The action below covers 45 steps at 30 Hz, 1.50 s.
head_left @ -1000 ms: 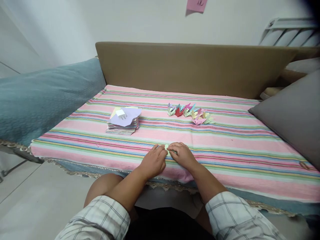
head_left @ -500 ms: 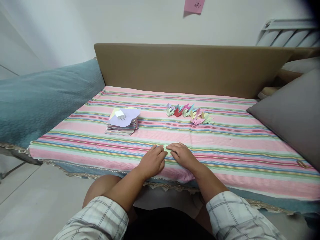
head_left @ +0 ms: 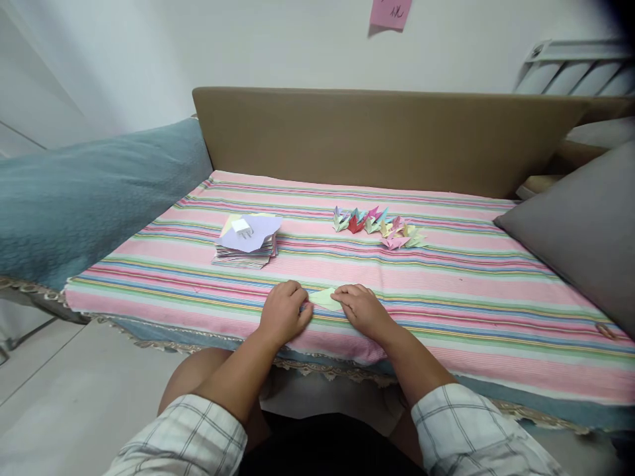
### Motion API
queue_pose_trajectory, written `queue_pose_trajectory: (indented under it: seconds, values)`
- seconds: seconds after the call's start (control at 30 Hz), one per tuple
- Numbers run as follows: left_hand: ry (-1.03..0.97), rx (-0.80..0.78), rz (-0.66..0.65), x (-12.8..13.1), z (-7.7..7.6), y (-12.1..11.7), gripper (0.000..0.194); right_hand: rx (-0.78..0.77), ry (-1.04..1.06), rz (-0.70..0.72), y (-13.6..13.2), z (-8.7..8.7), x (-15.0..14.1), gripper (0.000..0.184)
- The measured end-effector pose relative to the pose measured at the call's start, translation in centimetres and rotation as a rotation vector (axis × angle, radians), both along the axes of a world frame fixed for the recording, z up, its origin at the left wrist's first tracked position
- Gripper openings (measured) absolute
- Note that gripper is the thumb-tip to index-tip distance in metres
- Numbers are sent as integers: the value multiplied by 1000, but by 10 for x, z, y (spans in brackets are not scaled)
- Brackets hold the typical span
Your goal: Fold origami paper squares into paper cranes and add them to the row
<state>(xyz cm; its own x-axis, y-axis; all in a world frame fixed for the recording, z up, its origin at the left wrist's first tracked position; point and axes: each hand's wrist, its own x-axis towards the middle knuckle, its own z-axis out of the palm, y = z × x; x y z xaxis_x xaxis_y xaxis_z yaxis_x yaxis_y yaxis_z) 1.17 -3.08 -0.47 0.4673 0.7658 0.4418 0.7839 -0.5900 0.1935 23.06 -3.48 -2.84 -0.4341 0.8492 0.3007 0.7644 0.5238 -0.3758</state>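
Note:
A small pale green folded paper (head_left: 325, 299) lies on the striped cloth (head_left: 446, 291) near its front edge. My left hand (head_left: 284, 312) has its fingers curled and pinches the paper's left tip. My right hand (head_left: 364, 309) presses its fingertips down on the paper's right end. A stack of coloured paper squares (head_left: 245, 241) with a lilac sheet on top sits beyond my left hand. Several folded paper cranes (head_left: 380, 226) lie in a row further back, to the right.
A teal cushion (head_left: 84, 192) borders the cloth on the left and a grey cushion (head_left: 585, 225) on the right. A tan upholstered board (head_left: 387, 139) stands behind. A pink note (head_left: 391, 12) hangs on the wall. The floor (head_left: 64, 396) lies below left.
My left hand has slid to the left and curled, so more of the green paper shows between my hands. The right hand has stayed in place.

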Motion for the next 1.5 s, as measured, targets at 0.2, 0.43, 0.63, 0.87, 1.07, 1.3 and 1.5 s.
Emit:
queue_pose_trajectory:
  seconds: [0.2,0.43,0.63,0.87,1.07,1.3,1.5]
  values:
    - [48,36,-193,17,-12,-6,38,7,19,-13,0,-2,-1,31]
    - [76,-36,-219,20,-18,-4,38,-11,99,-59,0,0,0,20]
    - [29,-101,-193,19,-18,-3,39,50,59,12,-1,-1,1,25]
    - [74,-144,-166,13,-10,-3,19,57,10,153,-10,10,1,22]
    - [39,-105,-222,9,-9,-4,26,53,-9,162,-17,14,-1,28]
    - [-16,-104,-168,12,-10,-3,28,120,-60,85,-18,10,-8,12]
    - [-111,-129,-137,14,-9,-2,26,173,-14,53,-16,6,-12,14]
